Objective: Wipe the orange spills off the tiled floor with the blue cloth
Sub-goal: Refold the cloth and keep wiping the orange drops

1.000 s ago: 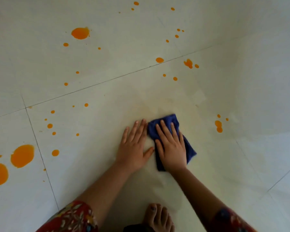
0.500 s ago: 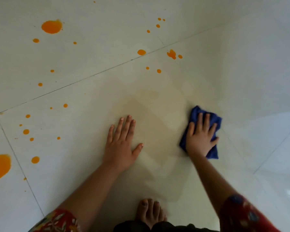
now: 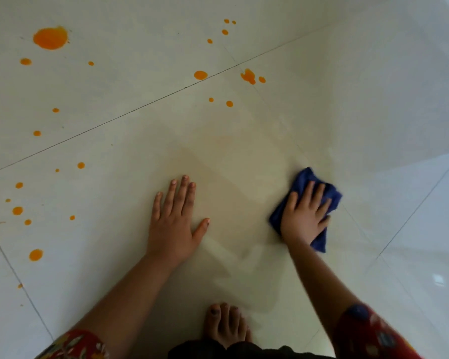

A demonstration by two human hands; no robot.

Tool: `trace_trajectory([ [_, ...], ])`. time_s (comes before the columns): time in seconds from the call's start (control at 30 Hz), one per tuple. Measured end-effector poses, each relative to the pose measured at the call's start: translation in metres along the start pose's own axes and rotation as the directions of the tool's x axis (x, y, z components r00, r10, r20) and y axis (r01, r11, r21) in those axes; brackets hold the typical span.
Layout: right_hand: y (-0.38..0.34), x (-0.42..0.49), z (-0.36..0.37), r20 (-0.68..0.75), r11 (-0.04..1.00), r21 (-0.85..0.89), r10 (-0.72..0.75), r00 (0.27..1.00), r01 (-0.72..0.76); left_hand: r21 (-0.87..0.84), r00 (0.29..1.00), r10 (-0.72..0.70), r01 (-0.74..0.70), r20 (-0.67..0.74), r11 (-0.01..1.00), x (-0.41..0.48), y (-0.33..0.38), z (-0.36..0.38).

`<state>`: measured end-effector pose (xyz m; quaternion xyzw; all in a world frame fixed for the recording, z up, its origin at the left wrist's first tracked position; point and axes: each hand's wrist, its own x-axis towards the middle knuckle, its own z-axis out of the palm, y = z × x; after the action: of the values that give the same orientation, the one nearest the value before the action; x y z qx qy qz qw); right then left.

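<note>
Presently the right hand (image 3: 306, 216) is seen laid flat, its fingers straight and spread, pressed down on the blue cloth (image 3: 331, 196) with nothing gripped or pinched. The cloth is folded and pinned between that palm and the tiled floor (image 3: 373, 104). Its edges show beyond the fingertips at 12 and 1 o'clock and past the wrist at 5 o'clock, so its long axis is judged to run roughly from 12 to 6, though much of it is hidden. The left hand (image 3: 174, 224) is likewise spread flat and relaxed, planted on bare floor at 9 o'clock from the cloth and well apart from it, with nothing held; it is taken to be a prop only. Between the two hands a dull damp patch (image 3: 231, 182) is visible, in which no orange is left. The coming move is thought to turn on one bearing: the nearest orange spills (image 3: 248, 76), a ragged splash with small drops beside it near a grout line (image 3: 140, 107), lie at 11 o'clock from the cloth, well beyond the fingertips. A forward push slightly leftward would therefore be called for, and the cloth-bearing right hand is the one suited to it. Further drops are scattered at 9 and 10 o'clock beyond the left hand, and a large blot (image 3: 50, 38) is set farthest off at 10 o'clock. A bare foot (image 3: 227, 322) is seen at 7 o'clock from the cloth.
</note>
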<state>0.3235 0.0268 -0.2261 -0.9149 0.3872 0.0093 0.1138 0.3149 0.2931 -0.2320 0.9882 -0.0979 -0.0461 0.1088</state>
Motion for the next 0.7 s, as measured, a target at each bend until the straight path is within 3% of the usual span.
trace_trajectory([
  [0.07, -0.013, -0.053, 0.008, 0.002, 0.956, -0.035, -0.291, 0.957, 0.29, 0.0, 1.0, 0.005, -0.005, -0.005, 1.0, 0.0, 0.0, 0.0],
  [0.13, -0.02, -0.073, 0.012, 0.148, 0.724, -0.053, -0.676, 0.722, 0.688, 0.003, 1.0, 0.008, -0.008, 0.0, 1.0, 0.001, -0.001, 0.001],
  [0.17, -0.024, -0.061, 0.01, 0.183, 0.621, -0.029, -0.767, 0.615, 0.783, 0.003, 1.0, 0.01, -0.01, 0.005, 1.0, 0.001, 0.0, 0.001],
  [0.2, -0.028, -0.043, 0.008, 0.169, 0.61, -0.013, -0.78, 0.603, 0.792, 0.005, 1.0, 0.009, -0.009, 0.01, 1.0, 0.0, -0.001, 0.001],
  [0.23, -0.034, -0.024, 0.007, 0.128, 0.685, -0.016, -0.721, 0.681, 0.729, 0.007, 1.0, 0.008, -0.008, 0.014, 1.0, 0.001, -0.001, 0.001],
  [0.3, -0.046, 0.01, 0.006, 0.06, 0.901, 0.002, -0.433, 0.899, 0.433, 0.012, 1.0, -0.004, 0.004, 0.026, 1.0, -0.001, -0.001, 0.001],
  [0.33, -0.051, 0.013, 0.009, 0.065, 0.943, 0.007, -0.333, 0.941, 0.333, 0.014, 1.0, -0.009, 0.008, 0.025, 1.0, -0.002, 0.0, 0.001],
  [0.37, -0.055, 0.004, 0.011, 0.071, 0.94, 0.004, -0.341, 0.938, 0.341, 0.012, 1.0, -0.012, 0.012, 0.016, 1.0, -0.002, 0.0, 0.001],
  [0.4, -0.051, -0.012, 0.009, 0.08, 0.894, -0.003, -0.446, 0.891, 0.448, 0.008, 1.0, -0.013, 0.013, 0.009, 1.0, -0.002, 0.0, 0.001],
  [0.43, -0.039, -0.032, 0.006, 0.131, 0.788, -0.006, -0.61, 0.781, 0.616, 0.001, 1.0, -0.009, 0.009, 0.007, 1.0, -0.002, 0.0, 0.0],
  [0.5, 0.012, -0.062, -0.006, 0.269, 0.477, 0.02, -0.849, 0.455, 0.879, -0.002, 1.0, 0.003, -0.003, 0.009, 1.0, 0.0, 0.0, -0.002],
  [0.53, 0.04, -0.061, -0.01, 0.295, 0.393, 0.025, -0.881, 0.369, 0.919, -0.001, 1.0, 0.008, -0.008, 0.018, 1.0, 0.001, -0.001, -0.002],
  [0.57, 0.062, -0.05, -0.016, 0.294, 0.404, 0.008, -0.875, 0.384, 0.915, -0.002, 1.0, 0.009, -0.009, 0.024, 1.0, 0.001, -0.001, -0.002],
  [0.63, 0.086, -0.016, -0.026, 0.242, 0.64, -0.085, -0.73, 0.639, 0.764, -0.01, 1.0, 0.008, -0.008, 0.028, 1.0, 0.0, -0.001, 0.0],
  [0.7, 0.076, 0.021, -0.029, 0.161, 0.848, -0.145, -0.488, 0.858, 0.51, -0.013, 1.0, 0.008, -0.008, 0.03, 1.0, 0.0, -0.001, 0.0],
])
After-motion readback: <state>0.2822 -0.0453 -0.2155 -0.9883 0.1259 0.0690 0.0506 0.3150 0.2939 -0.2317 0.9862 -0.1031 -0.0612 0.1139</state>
